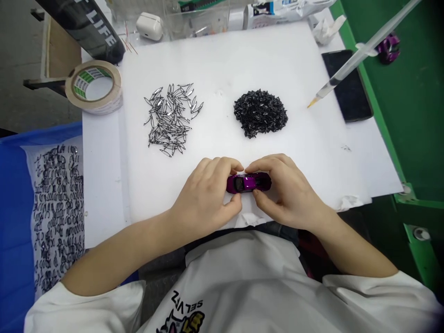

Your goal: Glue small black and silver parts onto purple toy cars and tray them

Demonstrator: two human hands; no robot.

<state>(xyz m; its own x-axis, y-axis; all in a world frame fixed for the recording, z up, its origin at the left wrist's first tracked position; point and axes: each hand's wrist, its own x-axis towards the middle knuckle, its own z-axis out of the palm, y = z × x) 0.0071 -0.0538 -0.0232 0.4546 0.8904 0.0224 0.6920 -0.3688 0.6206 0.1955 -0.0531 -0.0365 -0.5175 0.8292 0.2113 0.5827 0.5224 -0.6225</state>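
Observation:
A small purple toy car [249,182] with dark windows lies between my hands at the front of a white foam pad [215,60]. My left hand [211,194] closes its thumb and fingers around the car's left end. Around the right end, my right hand [287,189] grips with thumb and fingertips. Beyond the hands, a dense pile of small shiny black pieces [261,113] sits on the pad. To its left is a loose scatter of thin, clear, dark-edged leaf-shaped pieces [171,118].
At right, a syringe [343,69] with a yellow tip slants over a dark phone [350,88]. Another purple toy car [388,48] rests on the green surface. A tape roll [116,97], black bottle [100,34] and white case [149,26] stand back left. A blue bin [15,185] is at left.

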